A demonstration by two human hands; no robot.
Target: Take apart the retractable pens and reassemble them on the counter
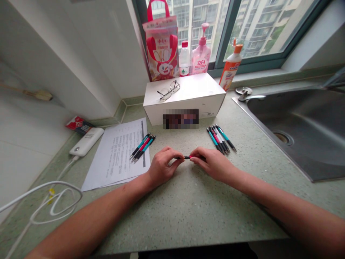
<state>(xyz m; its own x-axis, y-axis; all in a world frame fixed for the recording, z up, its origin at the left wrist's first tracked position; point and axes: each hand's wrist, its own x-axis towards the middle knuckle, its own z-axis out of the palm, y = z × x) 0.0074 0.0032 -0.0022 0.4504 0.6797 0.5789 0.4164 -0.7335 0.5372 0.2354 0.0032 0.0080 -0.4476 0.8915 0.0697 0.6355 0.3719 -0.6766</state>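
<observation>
Between my two hands, just above the green speckled countertop (183, 205), is a pen (187, 157) with a black part and a bit of red showing. My left hand (165, 163) pinches its dark end between thumb and fingers. On the other side, my right hand (208, 162) pinches the red part; most of the pen is hidden by fingers. Several teal, red and black pens (142, 147) lie on printed paper (113, 151) beyond my left hand. Another row of teal, red and white pens (220, 139) rests on the counter beyond my right hand.
A white box (188, 90) with eyeglasses (169, 90) on top stands at the back, bottles and a red-handled bag (162, 54) behind it. The steel sink (296, 118) is at right. A white power bank (86, 141) and cable (54, 198) lie left.
</observation>
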